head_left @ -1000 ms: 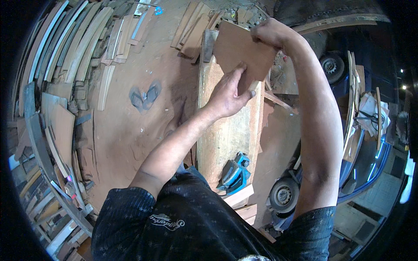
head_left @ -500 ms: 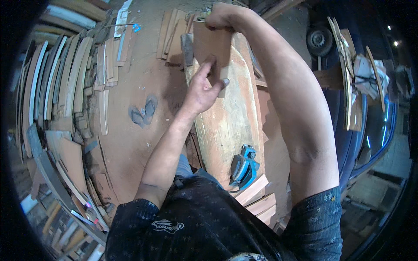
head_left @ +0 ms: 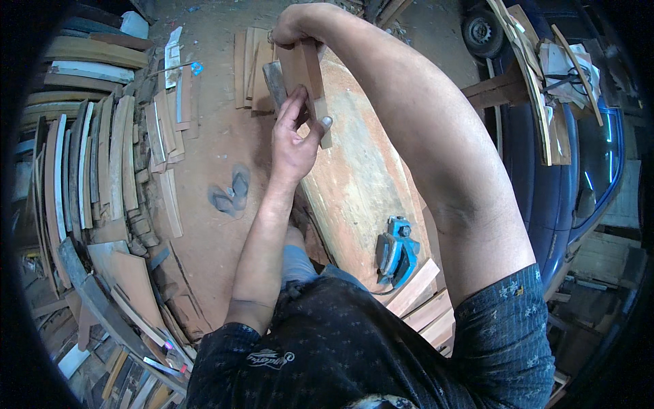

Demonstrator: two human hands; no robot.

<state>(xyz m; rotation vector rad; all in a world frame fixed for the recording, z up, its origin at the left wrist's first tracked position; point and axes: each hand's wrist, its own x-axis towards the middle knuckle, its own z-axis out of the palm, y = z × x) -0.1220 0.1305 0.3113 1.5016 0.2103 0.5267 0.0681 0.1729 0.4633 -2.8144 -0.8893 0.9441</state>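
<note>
I hold a flat brown wooden board (head_left: 308, 73) on edge above a long pale workbench plank (head_left: 361, 184). My right hand (head_left: 291, 27) grips the board's far top end. My left hand (head_left: 294, 140) clasps its near end, thumb on the front edge. A blue electric hand planer (head_left: 396, 251) lies on the plank close to my body, apart from both hands.
Curved wooden slats (head_left: 102, 163) are stacked in rows on the left. A pair of grey sandals (head_left: 230, 192) lies on the dirt floor. More boards (head_left: 248, 68) lie beyond the plank. A dark blue vehicle (head_left: 579, 163) stands to the right, with offcuts (head_left: 426, 303) by my waist.
The board has turned from showing its broad face to standing on edge. Both hands kept their grip, and my view has swung so the bench now sits more central.
</note>
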